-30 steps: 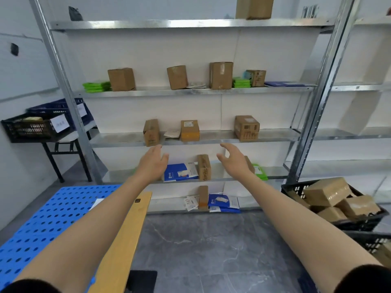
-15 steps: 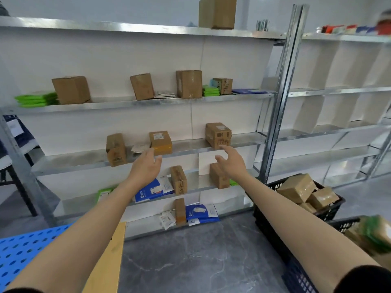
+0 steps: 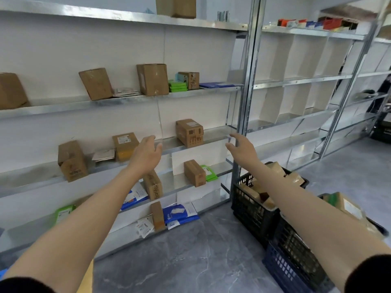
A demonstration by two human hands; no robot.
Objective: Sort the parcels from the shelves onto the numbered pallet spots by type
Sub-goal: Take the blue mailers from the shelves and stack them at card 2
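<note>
A labelled cardboard parcel (image 3: 189,133) stands on the middle shelf (image 3: 213,135), near its right end. The left hand (image 3: 148,154) and right hand (image 3: 241,148) are stretched out on either side of it, not touching it, each grip released with fingers spread and holding nothing. Under the right arm a black crate (image 3: 249,206) of brown parcels sits on the floor

the left edge cuts off a cardboard box (image 3: 10,90), the top edge a top-shelf box (image 3: 175,6).
</note>
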